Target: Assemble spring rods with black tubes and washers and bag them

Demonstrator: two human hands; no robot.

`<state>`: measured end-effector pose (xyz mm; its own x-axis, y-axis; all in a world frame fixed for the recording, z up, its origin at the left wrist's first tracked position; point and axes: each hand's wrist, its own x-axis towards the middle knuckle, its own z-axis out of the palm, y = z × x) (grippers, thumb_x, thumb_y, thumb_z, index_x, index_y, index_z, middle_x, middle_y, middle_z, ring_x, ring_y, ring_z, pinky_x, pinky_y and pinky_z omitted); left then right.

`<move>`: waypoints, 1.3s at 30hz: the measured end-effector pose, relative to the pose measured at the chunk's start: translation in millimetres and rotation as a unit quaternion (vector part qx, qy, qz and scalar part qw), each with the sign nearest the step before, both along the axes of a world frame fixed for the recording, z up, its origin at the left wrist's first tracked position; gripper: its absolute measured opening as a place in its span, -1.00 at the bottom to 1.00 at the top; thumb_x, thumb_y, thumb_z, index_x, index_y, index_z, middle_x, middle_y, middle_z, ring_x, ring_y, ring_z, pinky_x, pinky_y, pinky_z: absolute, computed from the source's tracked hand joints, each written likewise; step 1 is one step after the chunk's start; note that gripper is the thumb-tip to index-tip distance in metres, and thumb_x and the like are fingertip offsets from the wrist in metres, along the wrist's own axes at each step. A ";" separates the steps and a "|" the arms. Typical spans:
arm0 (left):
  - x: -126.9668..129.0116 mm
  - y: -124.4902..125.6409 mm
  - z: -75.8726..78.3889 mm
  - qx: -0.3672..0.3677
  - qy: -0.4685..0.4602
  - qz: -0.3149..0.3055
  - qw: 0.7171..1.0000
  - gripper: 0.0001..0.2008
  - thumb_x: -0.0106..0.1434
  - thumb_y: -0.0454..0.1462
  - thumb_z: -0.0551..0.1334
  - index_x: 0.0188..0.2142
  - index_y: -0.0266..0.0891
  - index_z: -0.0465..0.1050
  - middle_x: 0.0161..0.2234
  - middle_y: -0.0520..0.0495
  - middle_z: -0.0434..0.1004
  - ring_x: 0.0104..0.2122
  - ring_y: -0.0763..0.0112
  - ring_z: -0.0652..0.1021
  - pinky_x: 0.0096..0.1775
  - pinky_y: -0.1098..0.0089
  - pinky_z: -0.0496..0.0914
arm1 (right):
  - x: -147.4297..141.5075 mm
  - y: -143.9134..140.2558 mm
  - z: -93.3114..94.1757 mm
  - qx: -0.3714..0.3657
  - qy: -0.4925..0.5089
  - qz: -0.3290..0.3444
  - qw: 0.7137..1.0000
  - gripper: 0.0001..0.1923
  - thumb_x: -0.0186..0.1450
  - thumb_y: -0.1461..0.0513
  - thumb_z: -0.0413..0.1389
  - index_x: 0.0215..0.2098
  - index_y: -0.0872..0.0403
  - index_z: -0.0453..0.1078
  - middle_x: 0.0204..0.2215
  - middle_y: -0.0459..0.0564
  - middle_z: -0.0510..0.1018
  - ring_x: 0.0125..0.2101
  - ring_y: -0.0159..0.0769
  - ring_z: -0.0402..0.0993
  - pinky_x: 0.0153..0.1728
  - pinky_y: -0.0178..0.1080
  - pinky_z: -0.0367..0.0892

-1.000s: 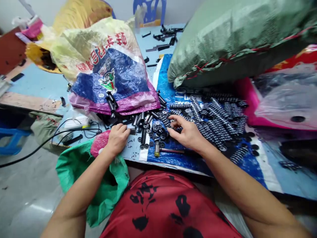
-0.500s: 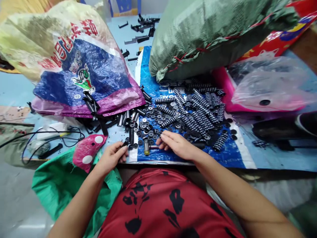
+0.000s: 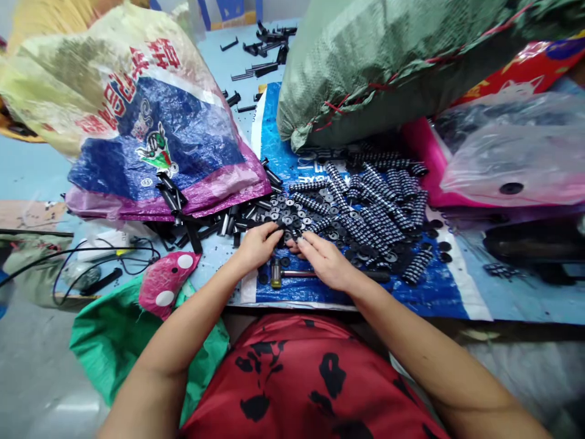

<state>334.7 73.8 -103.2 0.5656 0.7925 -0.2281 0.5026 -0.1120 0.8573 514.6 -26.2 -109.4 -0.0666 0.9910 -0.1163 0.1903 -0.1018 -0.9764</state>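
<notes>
Washers [image 3: 292, 221] (black), blue sheet [image 3: 429, 292], table [image 3: 27, 171]

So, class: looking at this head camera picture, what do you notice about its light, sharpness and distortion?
Head view: even, soft light with faint shadows; glare on the clear plastic bag; wide-lens bending stretches the forearms and curves the table edge; left hand, right hand and black washers look sharp; corners smear.

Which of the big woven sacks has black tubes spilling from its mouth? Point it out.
The printed sack on the left, blue, purple and cream with red lettering; black tubes poke from its opening. The plain green sack is stitched shut.
</notes>
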 end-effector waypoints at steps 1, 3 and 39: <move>3.2 0.3 3.8 -0.001 -0.016 0.022 1.000 -0.77 0.41 -0.16 0.12 -0.32 -0.25 0.36 -0.50 0.04 0.39 -0.63 0.49 0.42 -0.55 0.44 0.27 | 2.6 -2.0 -0.2 -0.007 0.032 -0.025 0.999 -0.51 0.49 -0.14 -0.04 -0.12 0.10 0.40 -0.12 0.10 0.58 -0.13 -0.23 0.55 -0.08 -0.17 0.46; -1.8 -5.8 14.3 0.006 -0.054 0.068 0.996 -0.78 0.45 -0.14 0.09 -0.23 -0.23 0.36 -0.46 0.04 0.42 -0.65 0.51 0.41 -0.56 0.44 0.26 | 9.2 -8.9 1.7 -0.026 0.104 -0.067 0.992 -0.47 0.45 -0.19 0.00 -0.11 0.11 0.39 -0.12 0.11 0.57 -0.21 -0.27 0.55 -0.17 -0.20 0.49; -110.2 -52.6 0.2 0.281 0.223 0.080 0.930 -0.70 0.34 -0.09 0.27 -0.05 -0.22 0.52 -0.20 -0.15 0.54 -0.22 0.22 0.57 -0.17 0.29 0.43 | 16.1 -38.8 10.8 -0.124 0.257 -0.092 0.954 -0.31 0.31 -0.34 0.06 -0.12 0.11 0.38 -0.41 -0.04 0.48 -0.52 -0.41 0.38 -0.50 -0.32 0.30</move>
<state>224.5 21.2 -103.1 0.3793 0.9231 0.0630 0.8426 -0.3728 0.3886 530.7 -65.0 -98.5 -0.0060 0.9378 -0.3472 -0.3500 -0.3272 -0.8777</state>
